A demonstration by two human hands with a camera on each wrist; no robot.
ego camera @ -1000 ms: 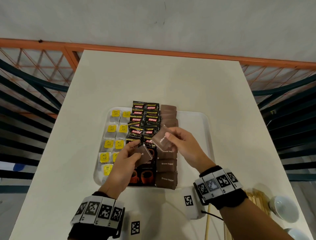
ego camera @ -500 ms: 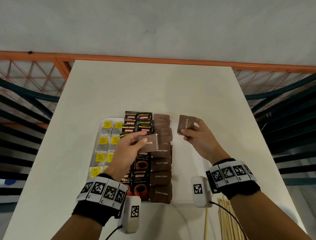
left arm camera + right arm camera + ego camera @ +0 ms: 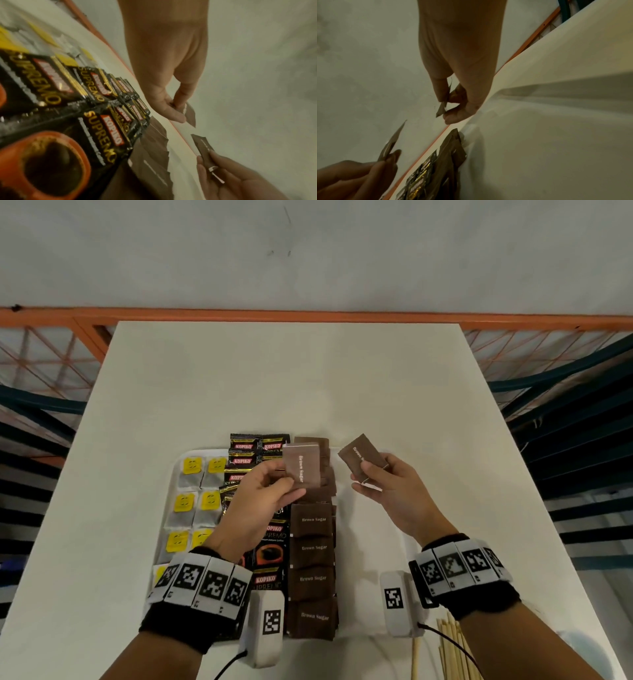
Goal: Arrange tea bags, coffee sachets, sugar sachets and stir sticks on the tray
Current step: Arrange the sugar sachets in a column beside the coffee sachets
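Note:
A white tray (image 3: 368, 546) holds two columns of tea bags with yellow tags (image 3: 191, 501), black coffee sachets (image 3: 270, 542) in the middle and a column of brown sugar sachets (image 3: 313, 563). My left hand (image 3: 274, 487) pinches one brown sugar sachet (image 3: 302, 464) above the far end of the sugar column. My right hand (image 3: 380, 484) pinches another brown sugar sachet (image 3: 361, 457) over the bare right part of the tray. The left wrist view shows both held sachets, mine (image 3: 189, 115) and the right hand's (image 3: 204, 150). Wooden stir sticks (image 3: 452, 645) lie on the table at the near right.
The tray sits on a white table (image 3: 308, 378) with an orange railing (image 3: 308, 314) behind its far edge. Something pale (image 3: 579, 648) shows at the near right corner, blurred. The tray's right third and the far half of the table are bare.
Both hands have risen and moved apart, each with a brown sugar sachet. The right hand went from the sugar column out to the right; the left sachet now stands upright.

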